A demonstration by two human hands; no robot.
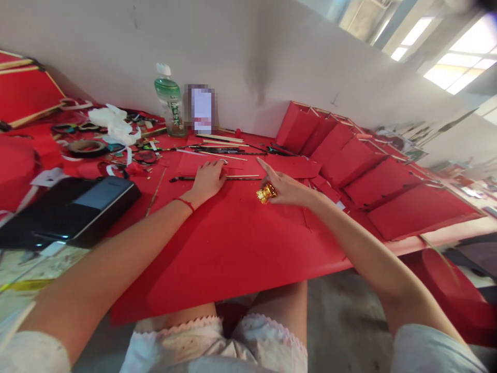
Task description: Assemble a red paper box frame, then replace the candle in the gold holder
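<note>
A small shiny gold foil lump (266, 192) is pinched in the right hand (289, 189), between the thumb and the bent fingers. Its long side lies almost flat across, tipped up a bit to the right. 1 pointing finger (267, 170) is stretched out above it. The left hand (207, 181) is laid flat, fingers a bit spread, on bright red paper (233, 259), just beside a thin black stick (186, 178).

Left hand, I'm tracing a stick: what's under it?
The left hand rests on red paper; a stick shows either side, likely passing beneath; the covered stretch is hidden.
</note>
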